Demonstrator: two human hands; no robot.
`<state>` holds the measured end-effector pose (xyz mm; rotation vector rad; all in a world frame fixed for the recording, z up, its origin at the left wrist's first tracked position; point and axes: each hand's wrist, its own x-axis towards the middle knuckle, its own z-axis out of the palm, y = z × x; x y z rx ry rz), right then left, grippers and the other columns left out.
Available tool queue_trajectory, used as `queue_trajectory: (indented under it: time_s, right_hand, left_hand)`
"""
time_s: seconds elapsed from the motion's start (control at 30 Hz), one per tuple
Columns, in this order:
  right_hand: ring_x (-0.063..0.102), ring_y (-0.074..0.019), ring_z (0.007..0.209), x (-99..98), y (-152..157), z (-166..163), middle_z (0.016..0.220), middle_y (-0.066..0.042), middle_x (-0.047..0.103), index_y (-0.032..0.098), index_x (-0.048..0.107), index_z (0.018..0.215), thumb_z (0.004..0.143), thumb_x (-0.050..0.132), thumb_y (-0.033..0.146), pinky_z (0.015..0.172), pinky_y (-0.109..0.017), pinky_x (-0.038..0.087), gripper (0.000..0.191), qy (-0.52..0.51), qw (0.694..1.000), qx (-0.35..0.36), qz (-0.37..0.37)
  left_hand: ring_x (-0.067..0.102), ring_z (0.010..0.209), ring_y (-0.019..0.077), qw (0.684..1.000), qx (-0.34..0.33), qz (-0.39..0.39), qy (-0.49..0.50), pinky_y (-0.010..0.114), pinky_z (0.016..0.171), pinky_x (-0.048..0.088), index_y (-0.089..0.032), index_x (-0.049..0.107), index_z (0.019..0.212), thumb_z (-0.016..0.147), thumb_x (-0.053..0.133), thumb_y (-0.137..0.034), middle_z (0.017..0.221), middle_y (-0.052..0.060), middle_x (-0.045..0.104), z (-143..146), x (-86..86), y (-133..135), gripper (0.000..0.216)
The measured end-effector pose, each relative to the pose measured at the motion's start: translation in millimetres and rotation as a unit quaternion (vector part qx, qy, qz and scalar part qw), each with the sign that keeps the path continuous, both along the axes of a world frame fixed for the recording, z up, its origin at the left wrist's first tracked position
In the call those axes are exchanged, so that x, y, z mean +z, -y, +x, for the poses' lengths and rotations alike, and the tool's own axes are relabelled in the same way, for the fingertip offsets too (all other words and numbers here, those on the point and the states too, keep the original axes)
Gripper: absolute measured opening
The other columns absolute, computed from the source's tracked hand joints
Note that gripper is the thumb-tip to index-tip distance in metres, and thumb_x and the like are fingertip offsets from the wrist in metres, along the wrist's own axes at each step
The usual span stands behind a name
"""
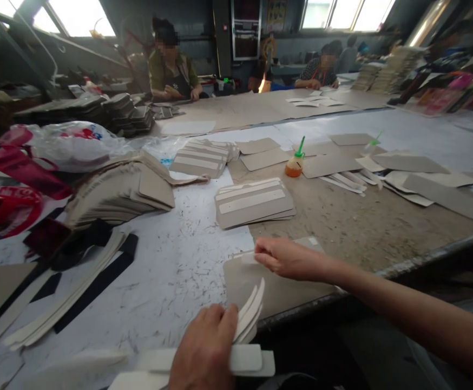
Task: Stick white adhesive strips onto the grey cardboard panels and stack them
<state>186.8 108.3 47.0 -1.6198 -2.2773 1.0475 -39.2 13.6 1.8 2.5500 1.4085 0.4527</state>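
My left hand (206, 349) is closed round a fan of white strips (249, 314) at the table's near edge. More white strips (247, 360) stick out beneath it. My right hand (287, 257) reaches in from the right and pinches one white strip (248, 258) flat against a grey card panel (269, 287) lying in front of me. Just beyond sits a stack of grey panels with white strips stuck on them (255, 202).
A glue bottle with a green nozzle (295, 162) stands mid-table. Fanned grey panels (118, 195), long white and black strips (78, 292), and plastic bags (66, 143) crowd the left. Loose panels (415, 173) lie on the right. Other people work at the far table (261, 105).
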Motion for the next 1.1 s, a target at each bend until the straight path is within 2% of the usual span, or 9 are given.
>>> queue_trajectory:
  time_s: [0.07, 0.13, 0.3, 0.67, 0.93, 1.1]
  right_hand:
    - [0.053, -0.0132, 0.066, -6.5, -6, -15, 0.074, -0.003, 0.063, 0.017, 0.057, 0.081, 0.085, 0.046, 0.026, 0.056, -0.021, 0.031, 0.015, 0.033, 0.999, 0.031, -0.005]
    - [0.054, -0.0143, 0.067, -12.8, -12, -25, 0.074, -0.003, 0.064, 0.018, 0.059, 0.082, 0.085, 0.047, 0.030, 0.055, -0.022, 0.030, 0.018, 0.057, 0.997, 0.047, -0.005]
    - [0.057, -0.0162, 0.068, -26.7, -25, -35, 0.074, -0.003, 0.066, 0.019, 0.062, 0.082, 0.084, 0.048, 0.034, 0.054, -0.023, 0.028, 0.021, 0.113, 0.992, 0.063, 0.005]
    - [0.062, -0.0196, 0.070, -44.0, -36, -44, 0.075, -0.005, 0.069, 0.020, 0.064, 0.080, 0.081, 0.049, 0.037, 0.052, -0.025, 0.026, 0.022, 0.170, 0.983, 0.063, -0.001]
    - [0.064, -0.0213, 0.074, -38.5, -36, -49, 0.077, -0.008, 0.070, 0.019, 0.065, 0.084, 0.082, 0.048, 0.036, 0.055, -0.026, 0.031, 0.025, 0.196, 0.978, 0.068, -0.011]
    - [0.065, -0.0233, 0.076, -36.2, -36, -50, 0.078, -0.009, 0.070, 0.019, 0.066, 0.084, 0.082, 0.047, 0.035, 0.058, -0.026, 0.036, 0.025, 0.203, 0.977, 0.066, -0.018]
  left_hand:
    - [0.058, 0.092, 0.0254, 0.997, -0.018, 0.072, -0.017, 0.039, 0.077, 0.052, -0.014, 0.057, 0.104, 0.074, 0.039, -0.001, 0.099, 0.011, 0.062, 10, -10.6, -15, 0.038]
    - [0.054, 0.105, 0.0282, 0.994, -0.026, 0.103, -0.029, 0.042, 0.087, 0.049, -0.012, 0.057, 0.103, 0.075, 0.040, -0.001, 0.111, 0.015, 0.059, 15, -22.8, -26, 0.034]
    - [0.054, 0.108, 0.0270, 0.993, -0.071, 0.084, -0.037, 0.039, 0.090, 0.050, -0.010, 0.055, 0.106, 0.080, 0.042, -0.006, 0.116, 0.016, 0.058, 8, -41.0, -40, 0.029]
    - [0.053, 0.103, 0.0263, 0.988, -0.030, 0.135, 0.072, 0.043, 0.083, 0.052, -0.009, 0.057, 0.103, 0.088, 0.028, -0.010, 0.109, 0.015, 0.059, 12, -56.3, -43, 0.032]
    - [0.048, 0.112, 0.0242, 0.993, -0.024, 0.104, 0.057, 0.038, 0.088, 0.050, -0.012, 0.057, 0.106, 0.084, 0.033, -0.002, 0.125, 0.017, 0.049, 9, -53.8, -41, 0.034]
    - [0.048, 0.112, 0.0246, 0.994, -0.031, 0.097, 0.038, 0.038, 0.089, 0.049, -0.011, 0.056, 0.107, 0.084, 0.032, -0.004, 0.129, 0.016, 0.049, 10, -52.0, -43, 0.034]
